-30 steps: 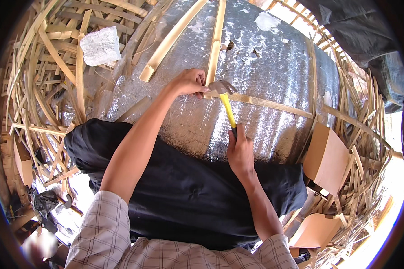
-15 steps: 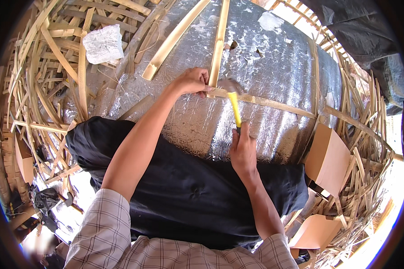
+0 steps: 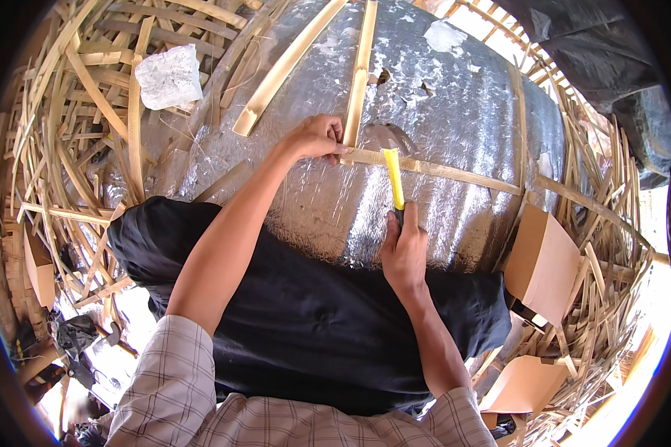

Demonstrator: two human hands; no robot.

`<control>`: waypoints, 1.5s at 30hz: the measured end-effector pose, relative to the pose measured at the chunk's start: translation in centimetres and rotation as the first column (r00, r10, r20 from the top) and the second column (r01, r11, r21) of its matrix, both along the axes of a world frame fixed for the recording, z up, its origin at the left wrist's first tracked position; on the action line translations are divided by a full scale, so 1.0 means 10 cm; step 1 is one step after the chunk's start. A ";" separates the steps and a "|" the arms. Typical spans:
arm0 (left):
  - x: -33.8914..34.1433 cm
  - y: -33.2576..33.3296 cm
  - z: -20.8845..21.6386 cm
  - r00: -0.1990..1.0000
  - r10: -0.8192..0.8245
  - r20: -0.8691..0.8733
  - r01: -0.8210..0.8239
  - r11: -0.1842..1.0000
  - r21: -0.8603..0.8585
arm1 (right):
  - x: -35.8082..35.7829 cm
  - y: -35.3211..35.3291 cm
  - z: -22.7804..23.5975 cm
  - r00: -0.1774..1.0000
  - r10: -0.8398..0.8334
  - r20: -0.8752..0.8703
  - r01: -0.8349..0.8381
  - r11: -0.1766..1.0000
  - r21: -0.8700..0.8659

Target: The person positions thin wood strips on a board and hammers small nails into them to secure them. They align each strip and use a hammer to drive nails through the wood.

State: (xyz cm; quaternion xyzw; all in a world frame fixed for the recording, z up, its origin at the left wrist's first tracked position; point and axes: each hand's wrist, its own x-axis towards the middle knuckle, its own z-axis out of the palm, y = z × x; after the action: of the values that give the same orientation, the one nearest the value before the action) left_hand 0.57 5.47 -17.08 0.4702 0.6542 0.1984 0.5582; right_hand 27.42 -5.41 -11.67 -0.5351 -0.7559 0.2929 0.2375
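Hammer (image 3: 394,179) head position has shifted to the right since the earliest frame, away from the left hand (image 3: 317,139); the right hand (image 3: 405,257) has moved only slightly. The left hand remains where the lower end of the upright slat (image 3: 358,82) meets the left end of the cross slat (image 3: 447,171). Both slats lie against the curved foil sheet (image 3: 313,194), which probably serves as their backing.

The left hand appears placed to steady this corner. The low grip on the handle likely keeps the right hand clear of the hammer head.

Left hand: fingers curled, thumb and fingertips at the slat ends; whether they pinch a slat or something small cannot be told. Right hand: fingers wrapped around the dark lower handle, thumb alongside. The hammer head hangs just right of the upright slat, near the cross slat; contact cannot be confirmed.
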 end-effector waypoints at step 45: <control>0.03 0.00 0.03 1.000 -0.020 0.005 0.020 1.000 0.015 | 0.04 0.06 0.08 0.998 0.049 0.050 -0.046 0.997 -0.058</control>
State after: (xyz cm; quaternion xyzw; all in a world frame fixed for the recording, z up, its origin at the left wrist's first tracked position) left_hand 0.87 5.43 -16.73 0.4806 0.6464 0.1990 0.5583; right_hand 27.83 -4.86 -10.88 -0.5309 -0.7658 0.3057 0.1956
